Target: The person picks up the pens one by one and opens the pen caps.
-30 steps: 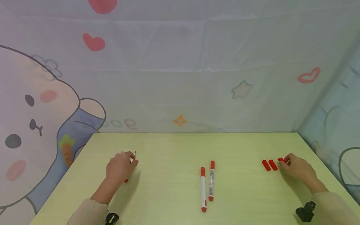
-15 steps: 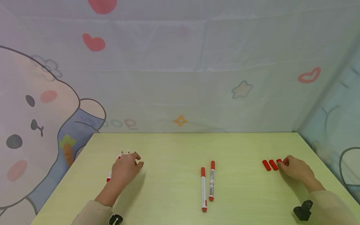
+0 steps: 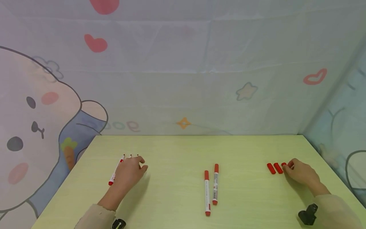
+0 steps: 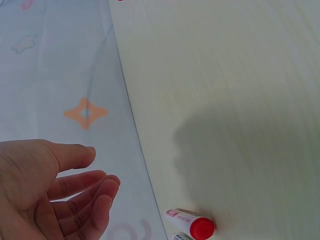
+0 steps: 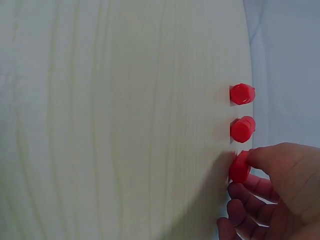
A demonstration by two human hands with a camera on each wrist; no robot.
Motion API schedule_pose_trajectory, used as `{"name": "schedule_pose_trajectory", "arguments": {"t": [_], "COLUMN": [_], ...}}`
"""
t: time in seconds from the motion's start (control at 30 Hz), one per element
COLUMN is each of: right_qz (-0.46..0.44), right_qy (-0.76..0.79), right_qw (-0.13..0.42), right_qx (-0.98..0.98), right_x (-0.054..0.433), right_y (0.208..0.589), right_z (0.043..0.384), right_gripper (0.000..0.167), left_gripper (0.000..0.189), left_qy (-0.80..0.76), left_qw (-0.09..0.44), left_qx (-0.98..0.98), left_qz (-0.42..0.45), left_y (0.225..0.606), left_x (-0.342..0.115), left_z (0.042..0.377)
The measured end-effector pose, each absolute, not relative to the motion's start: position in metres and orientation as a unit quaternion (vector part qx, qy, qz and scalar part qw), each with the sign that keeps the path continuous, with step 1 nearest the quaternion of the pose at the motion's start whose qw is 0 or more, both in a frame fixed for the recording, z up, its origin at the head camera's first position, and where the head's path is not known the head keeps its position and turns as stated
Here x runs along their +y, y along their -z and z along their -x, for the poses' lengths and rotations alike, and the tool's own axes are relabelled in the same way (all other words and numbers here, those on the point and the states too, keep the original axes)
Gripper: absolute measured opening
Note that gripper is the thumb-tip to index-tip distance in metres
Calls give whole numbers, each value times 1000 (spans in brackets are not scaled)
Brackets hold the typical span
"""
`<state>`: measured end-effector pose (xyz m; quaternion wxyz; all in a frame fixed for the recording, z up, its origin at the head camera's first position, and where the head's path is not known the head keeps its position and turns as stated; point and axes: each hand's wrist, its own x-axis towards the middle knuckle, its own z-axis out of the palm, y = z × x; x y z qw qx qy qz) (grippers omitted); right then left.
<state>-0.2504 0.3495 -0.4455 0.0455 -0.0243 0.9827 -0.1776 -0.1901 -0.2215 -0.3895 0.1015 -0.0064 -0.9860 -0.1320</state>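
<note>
My left hand hovers over the left of the table, thumb and fingers apart with nothing between them. Under it lie uncapped white markers, black tips pointing away. One marker shows its red end left of my wrist; the other two are mostly hidden, only their tips visible. The left wrist view catches a red-ended marker below the fingers. On the right, my right hand pinches a red marker cap against the table between thumb and forefinger. Two more red caps lie beside it in a row.
Two capped red-and-white markers lie side by side at the table's centre, red caps pointing away. The pale table ends at a printed cloth backdrop behind and on both sides.
My left hand has released a marker, leaving it beside the others, and drifted slightly right with its fingers spread. My right hand has barely moved, bringing its cap next to the other two.
</note>
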Motion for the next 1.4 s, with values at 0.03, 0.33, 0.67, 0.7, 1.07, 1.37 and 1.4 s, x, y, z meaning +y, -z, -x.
{"name": "schedule_pose_trajectory", "arguments": {"t": [0.03, 0.33, 0.67, 0.7, 1.07, 1.37, 1.4], "right_qz": [25, 20, 33, 38, 47, 91, 100], "right_qy": [178, 187, 183, 183, 184, 190, 194], "right_qw": [45, 48, 31, 28, 13, -28, -28], "right_qx": [983, 981, 982, 982, 982, 977, 976], "right_x": [350, 352, 356, 357, 358, 342, 340], "right_y": [446, 446, 442, 442, 439, 434, 433], "right_z": [251, 251, 251, 251, 254, 252, 251], "right_gripper": [37, 40, 37, 37, 43, 37, 37], "left_gripper": [20, 21, 20, 20, 19, 20, 21], "left_qy": [130, 136, 167, 170, 212, 250, 257], "left_qw": [102, 92, 89, 93, 102, 77, 72], "left_qx": [-986, -986, -982, -981, -970, -962, -960], "left_qz": [8, 9, 20, 25, 56, 75, 80], "left_y": [390, 390, 394, 395, 404, 409, 409], "left_x": [-221, -218, -209, -209, -195, -178, -176], "left_z": [190, 190, 191, 191, 191, 185, 184]}}
